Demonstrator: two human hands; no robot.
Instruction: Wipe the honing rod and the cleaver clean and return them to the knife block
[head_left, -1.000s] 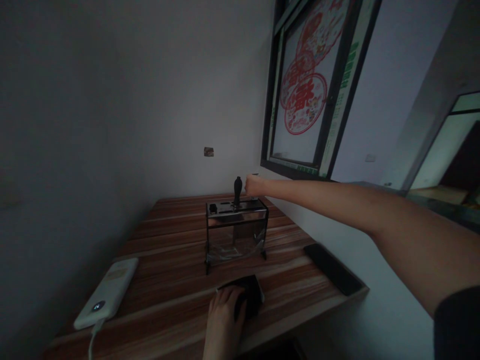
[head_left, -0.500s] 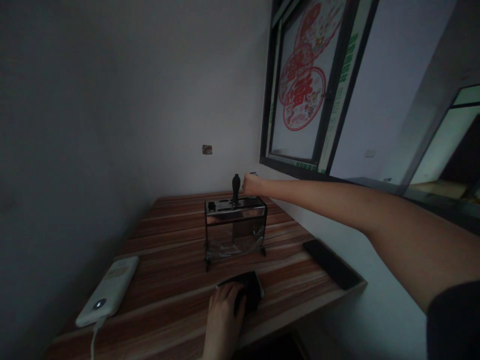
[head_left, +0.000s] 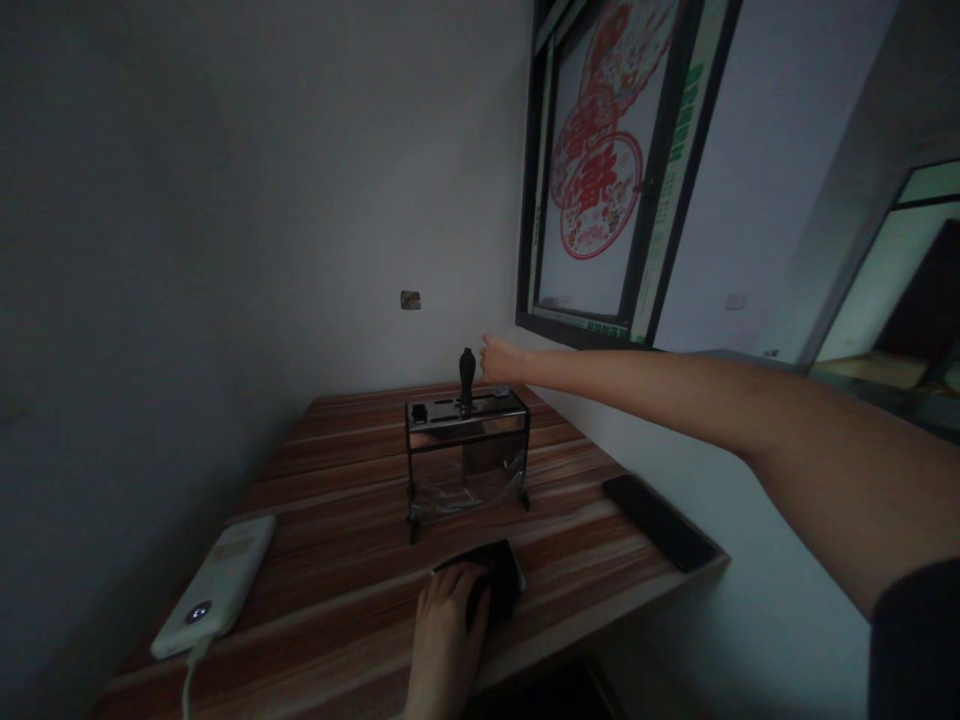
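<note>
A knife rack (head_left: 466, 432) with a dark frame and see-through sides stands on the wooden table. From a slot in its top rises a black knife handle (head_left: 467, 376). Just right of that handle and above the rack's right end is my right hand (head_left: 501, 360), its fingers curled closed; what they hold, if anything, is hidden. Near the table's front edge my left hand (head_left: 450, 605) has its fingers over a black, flat-looking object (head_left: 501, 580) with a pale edge, whose kind I cannot make out. Clear plastic film hangs low on the rack.
A white power bank (head_left: 217, 585) with a lit display and a cable (head_left: 191, 675) lies at the left. A black phone-like slab (head_left: 660, 522) lies along the right edge of the table (head_left: 322, 590). Behind are a wall and a dark-framed window (head_left: 600, 190).
My right hand has risen slightly above the rack's right end, uncovering a pale spot on its top. My left hand stays on the black object. The view has shifted a little.
</note>
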